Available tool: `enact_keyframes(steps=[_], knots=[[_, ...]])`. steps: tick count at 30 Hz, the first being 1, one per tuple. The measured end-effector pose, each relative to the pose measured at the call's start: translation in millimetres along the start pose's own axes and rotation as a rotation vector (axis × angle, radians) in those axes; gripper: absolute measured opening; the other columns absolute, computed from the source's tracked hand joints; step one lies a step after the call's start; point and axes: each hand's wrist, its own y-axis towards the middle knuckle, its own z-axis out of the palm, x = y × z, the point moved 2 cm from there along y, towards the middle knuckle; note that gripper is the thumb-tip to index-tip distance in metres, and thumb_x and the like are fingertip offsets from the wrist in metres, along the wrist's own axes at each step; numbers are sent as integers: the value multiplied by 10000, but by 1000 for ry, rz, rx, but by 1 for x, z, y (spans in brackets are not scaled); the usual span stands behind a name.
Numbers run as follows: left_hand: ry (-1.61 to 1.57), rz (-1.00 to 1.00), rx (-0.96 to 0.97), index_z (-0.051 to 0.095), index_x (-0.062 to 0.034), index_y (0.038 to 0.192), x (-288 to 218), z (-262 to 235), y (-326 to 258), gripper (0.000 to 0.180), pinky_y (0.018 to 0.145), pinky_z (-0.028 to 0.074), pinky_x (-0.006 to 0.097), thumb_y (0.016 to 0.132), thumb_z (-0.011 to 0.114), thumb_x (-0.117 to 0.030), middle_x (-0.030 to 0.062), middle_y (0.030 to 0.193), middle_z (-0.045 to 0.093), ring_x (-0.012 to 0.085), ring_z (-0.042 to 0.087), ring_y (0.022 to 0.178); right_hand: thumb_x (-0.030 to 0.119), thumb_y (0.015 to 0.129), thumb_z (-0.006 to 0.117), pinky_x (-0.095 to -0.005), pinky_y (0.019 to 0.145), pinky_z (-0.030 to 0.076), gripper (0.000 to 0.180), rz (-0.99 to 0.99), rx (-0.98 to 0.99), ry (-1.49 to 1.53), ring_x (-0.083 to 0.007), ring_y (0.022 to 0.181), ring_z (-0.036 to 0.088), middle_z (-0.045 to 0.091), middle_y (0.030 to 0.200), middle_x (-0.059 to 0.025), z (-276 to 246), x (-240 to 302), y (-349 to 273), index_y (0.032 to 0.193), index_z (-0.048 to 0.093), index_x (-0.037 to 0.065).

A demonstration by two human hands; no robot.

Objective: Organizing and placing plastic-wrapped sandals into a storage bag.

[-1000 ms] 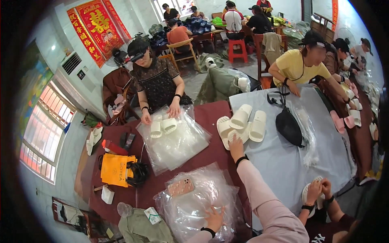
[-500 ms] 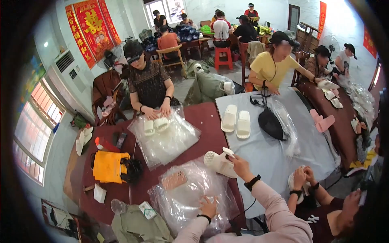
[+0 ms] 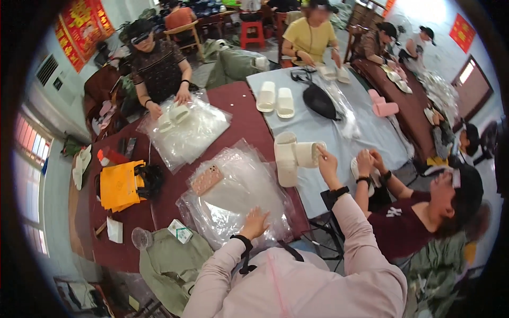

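Observation:
My left hand (image 3: 255,223) lies with fingers spread on a stack of clear plastic bags (image 3: 238,185) in front of me. A phone in a pink patterned case (image 3: 207,180) rests on the same bags. To the right, my right hand (image 3: 328,163) pinches the end of a cream slide sandal (image 3: 306,155). That sandal lies across its mate (image 3: 287,172), an upright-pointing slide at the edge of the grey-blue cloth (image 3: 339,122). Part of the mate is hidden beneath it.
Across the table a person (image 3: 159,69) handles slides on other bags. Another pair of slides (image 3: 275,100) and a black pouch (image 3: 321,102) lie ahead right. A co-worker (image 3: 419,212) sits close at my right. Orange bags (image 3: 121,185) and a green garment (image 3: 172,265) lie left.
My right hand has lowered the tilted slide so that it lies across the other one. My left hand stays spread on the bags. The whole view has tilted downward.

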Motion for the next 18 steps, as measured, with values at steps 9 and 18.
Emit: enact_keyframes(steps=[9,18], knots=[[142,133,-58,437,-184,1287,-11,6,-14,550,980,286,559,788,608,-338,204,1368,325,410,312,1249,40,771,500,-288,693,455,384,275,8,145,-163,716,588,666,860,-79,-30,-17,-37,1136,614,82],[258,178,6,463,-193,1264,7,27,-20,547,918,373,528,760,629,-326,190,1339,355,380,370,1205,190,838,494,-442,696,449,292,-131,325,-502,-366,823,602,628,867,-199,-25,26,-8,1117,507,107]])
